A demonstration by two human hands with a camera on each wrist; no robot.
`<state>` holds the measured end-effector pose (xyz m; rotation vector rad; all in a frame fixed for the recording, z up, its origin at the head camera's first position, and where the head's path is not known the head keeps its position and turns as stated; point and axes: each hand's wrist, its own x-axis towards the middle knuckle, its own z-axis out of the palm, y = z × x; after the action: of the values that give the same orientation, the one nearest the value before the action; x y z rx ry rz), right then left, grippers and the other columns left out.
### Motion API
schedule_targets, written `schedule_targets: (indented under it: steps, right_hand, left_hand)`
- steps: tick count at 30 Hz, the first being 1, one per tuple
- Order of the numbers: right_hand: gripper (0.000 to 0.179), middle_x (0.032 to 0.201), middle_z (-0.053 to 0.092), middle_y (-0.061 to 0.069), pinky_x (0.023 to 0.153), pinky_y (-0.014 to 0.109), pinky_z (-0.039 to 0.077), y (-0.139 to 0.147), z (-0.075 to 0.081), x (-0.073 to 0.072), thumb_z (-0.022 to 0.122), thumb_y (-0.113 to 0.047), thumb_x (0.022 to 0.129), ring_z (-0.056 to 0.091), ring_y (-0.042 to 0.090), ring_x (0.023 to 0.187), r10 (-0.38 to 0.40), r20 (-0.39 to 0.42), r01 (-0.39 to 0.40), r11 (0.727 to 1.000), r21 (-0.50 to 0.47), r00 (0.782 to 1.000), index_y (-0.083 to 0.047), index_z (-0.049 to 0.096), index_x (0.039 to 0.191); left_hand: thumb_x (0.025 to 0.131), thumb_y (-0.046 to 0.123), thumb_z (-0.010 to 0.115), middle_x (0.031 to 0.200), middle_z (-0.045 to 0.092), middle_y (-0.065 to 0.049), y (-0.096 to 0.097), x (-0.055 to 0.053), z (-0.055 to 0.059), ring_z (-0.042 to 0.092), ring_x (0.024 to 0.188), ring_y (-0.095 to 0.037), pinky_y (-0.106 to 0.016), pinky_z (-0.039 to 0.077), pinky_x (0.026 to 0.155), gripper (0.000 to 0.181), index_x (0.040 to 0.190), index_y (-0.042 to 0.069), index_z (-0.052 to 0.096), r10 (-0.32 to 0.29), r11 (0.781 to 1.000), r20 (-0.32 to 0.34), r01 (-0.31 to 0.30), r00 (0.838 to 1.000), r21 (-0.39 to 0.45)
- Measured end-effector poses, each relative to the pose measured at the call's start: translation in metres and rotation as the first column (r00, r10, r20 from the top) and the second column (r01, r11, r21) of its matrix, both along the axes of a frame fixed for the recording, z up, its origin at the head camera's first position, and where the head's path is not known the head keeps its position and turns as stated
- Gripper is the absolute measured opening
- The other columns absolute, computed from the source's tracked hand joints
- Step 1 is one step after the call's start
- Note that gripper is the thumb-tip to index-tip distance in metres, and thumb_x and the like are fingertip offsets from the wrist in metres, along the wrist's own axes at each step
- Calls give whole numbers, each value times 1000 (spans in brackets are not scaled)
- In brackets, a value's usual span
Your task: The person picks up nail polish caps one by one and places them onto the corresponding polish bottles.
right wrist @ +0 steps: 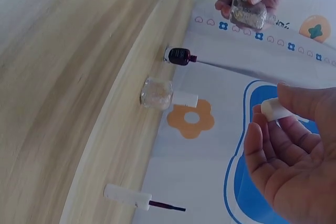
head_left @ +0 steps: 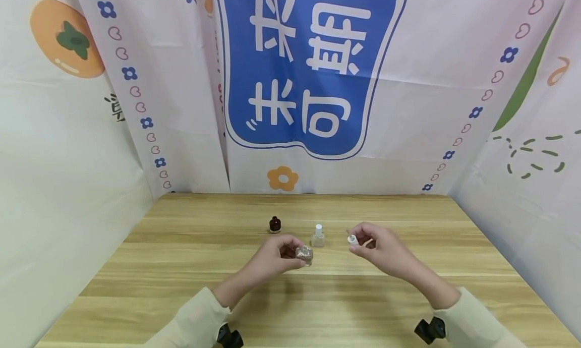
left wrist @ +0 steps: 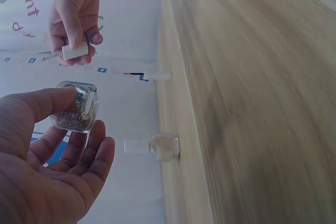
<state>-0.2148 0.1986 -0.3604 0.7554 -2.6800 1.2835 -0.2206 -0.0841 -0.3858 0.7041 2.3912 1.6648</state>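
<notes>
Glass bottle (head_left: 306, 255), lower centre, left hand (head_left: 274, 257) is gripping it, fingers of right hand (head_left: 381, 245) are pinching white cap (head_left: 352, 240)

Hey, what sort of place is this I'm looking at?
Probably a small staged recording booth, though I can't be certain. Printed sheets hang behind and on both sides of a wood-grain table, and a small black device sits near each sleeve cuff.
</notes>
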Motion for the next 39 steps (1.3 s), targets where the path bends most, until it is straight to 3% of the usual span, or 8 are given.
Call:
schedule_targets:
  steps: [15,26,32,39]
  right_hand:
    - [14,85,61,-7,68,27,52,-13,-1,10,71,-15,90,57,11,78,98,-51,-96,995,30,994,-11,65,102]
    - [10,82,58,-10,63,25,51,-20,-2,14,71,-16,90,53,9,73,186,-139,-181,982,51,973,-15,65,99]
    - [9,84,58,-12,62,29,50,-21,-4,14,69,-19,91,51,7,72,201,-179,-187,978,91,963,-16,66,99]
    - [9,89,59,-13,64,28,49,-22,-4,14,69,-21,92,51,6,74,193,-193,-168,976,136,962,-18,66,99]
  left_hand:
    - [80,3,77,93,65,-3,10,4,-4,59,82,-18,-24,53,69,28,106,3,66,-27,1000,-4,27,1000,11]
    - [80,0,75,93,65,-2,15,8,-4,58,81,-17,-23,51,68,26,104,3,67,-28,1000,-11,28,1000,-12]
    - [78,-5,74,93,65,-6,17,14,1,58,81,-20,-23,51,68,25,101,0,67,-28,999,-15,28,999,-19]
    - [78,0,77,91,65,-2,16,11,-4,58,79,-16,-24,51,67,25,101,5,69,-41,999,-19,41,999,-5]
